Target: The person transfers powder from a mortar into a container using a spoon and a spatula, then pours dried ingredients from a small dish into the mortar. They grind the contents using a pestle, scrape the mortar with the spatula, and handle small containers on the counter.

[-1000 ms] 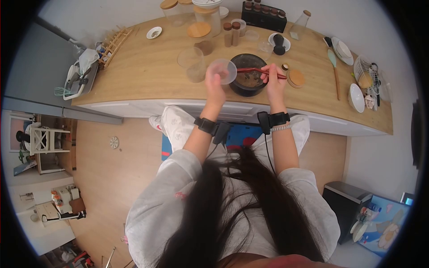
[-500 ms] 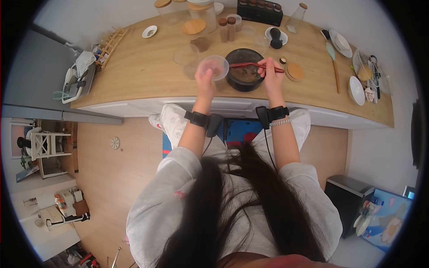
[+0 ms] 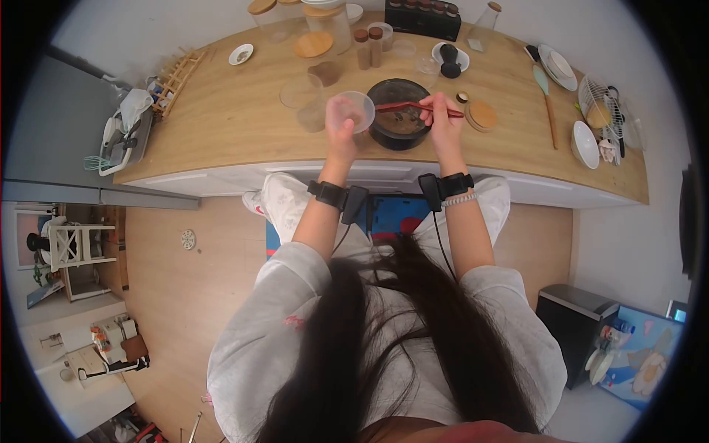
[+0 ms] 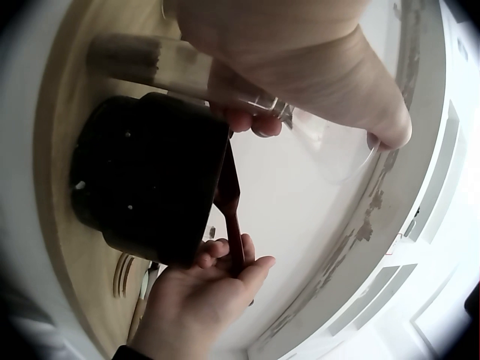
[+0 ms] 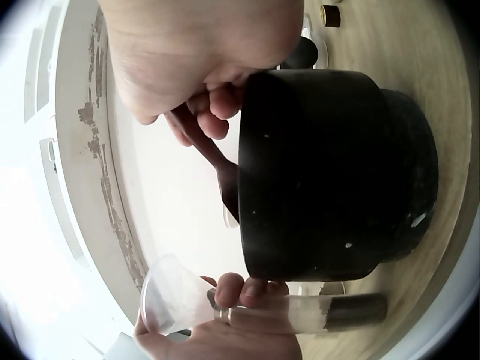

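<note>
Holding funnel [image 3: 357, 109], red utensil [image 3: 406, 106], pot [image 3: 396, 140] between, jars [image 3: 330, 28] beyond

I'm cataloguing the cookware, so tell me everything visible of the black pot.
The black pot is round, deep and open-topped, its lower part narrower, with pale specks outside; its material is unclear. It stands upright on the wooden counter, brownish contents inside. A red utensil in the right hand crosses its opening; I can't tell whether it touches the rim.

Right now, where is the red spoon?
In the head view, the red spoon is in the right hand, reaching left over the black pot, its far end beside the clear funnel in the left hand.
</note>
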Demonstrator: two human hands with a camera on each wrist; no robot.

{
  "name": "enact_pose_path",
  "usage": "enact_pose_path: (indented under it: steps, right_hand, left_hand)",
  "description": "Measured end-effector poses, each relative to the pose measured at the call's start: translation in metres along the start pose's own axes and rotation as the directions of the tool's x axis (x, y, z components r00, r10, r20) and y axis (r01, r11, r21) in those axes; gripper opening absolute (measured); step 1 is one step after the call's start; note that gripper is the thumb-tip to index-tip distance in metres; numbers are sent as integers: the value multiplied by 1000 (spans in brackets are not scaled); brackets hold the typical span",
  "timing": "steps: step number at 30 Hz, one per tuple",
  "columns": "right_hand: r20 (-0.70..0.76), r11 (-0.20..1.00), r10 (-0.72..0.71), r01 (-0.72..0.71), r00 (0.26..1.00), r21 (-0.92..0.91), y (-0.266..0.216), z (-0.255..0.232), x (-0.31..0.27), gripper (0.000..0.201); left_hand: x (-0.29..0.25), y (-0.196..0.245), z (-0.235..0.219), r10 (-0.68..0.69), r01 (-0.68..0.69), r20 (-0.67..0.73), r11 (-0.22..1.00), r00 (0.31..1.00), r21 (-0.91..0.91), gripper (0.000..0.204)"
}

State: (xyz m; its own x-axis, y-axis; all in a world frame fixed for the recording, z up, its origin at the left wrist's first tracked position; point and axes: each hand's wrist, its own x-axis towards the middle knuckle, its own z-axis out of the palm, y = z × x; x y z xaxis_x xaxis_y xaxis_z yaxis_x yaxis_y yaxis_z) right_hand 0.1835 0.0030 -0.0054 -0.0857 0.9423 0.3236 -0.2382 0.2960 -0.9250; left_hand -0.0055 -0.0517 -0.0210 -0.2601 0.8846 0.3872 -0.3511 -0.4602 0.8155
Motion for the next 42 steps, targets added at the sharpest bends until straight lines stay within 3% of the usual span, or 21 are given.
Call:
enact_pose_path:
  steps: [8,10,14,16,19,22,29,34,41,42]
  right_hand:
    - [-12,1000,3,-3,1000,-5,0,1,-1,35]
    - [-8,1000,13,-13,1000,6,0,0,0,35]
    - [-22,999,47,-47,999,5,0,-2,1,35]
    - [-3,1000,5,-5,1000,-9,-5,1,0,35]
    - [-14,999,36,-36,999,-2,-1,2,0,35]
    - [-14,1000,23,-23,1000,-11,-3,1,0,36]
    - [-12,1000,1,-1,1000,-7,2,0,-1,35]
    - [-4,1000,13,-13,1000,11,2,0,0,34]
    - [20,997,54,-53,998,-48,-8,2,1,29]
    - [111,974,-93,113,990,-198,-10,3,3,23]
  left_hand:
    - [-6,-17,-12,-5,5,5,998,1000,-56,72]
    - [-8,-19,-7,82,-78,-118,996,990,34,71]
    - [-14,-15,2,162,-173,-218,984,963,-34,72]
    - [-14,-6,8,250,-228,-163,963,955,142,74]
    - [-9,-15,0,268,-230,-91,926,959,300,76]
    - [-6,-16,2,254,-207,-111,924,961,322,78]
    - [-6,-17,-1,276,-231,-125,929,953,290,75]
    - [-2,-21,-8,194,-172,-143,973,971,152,74]
    - [0,-27,-14,192,-181,-126,979,973,91,77]
    - [-1,-27,-14,188,-179,-133,981,973,78,77]
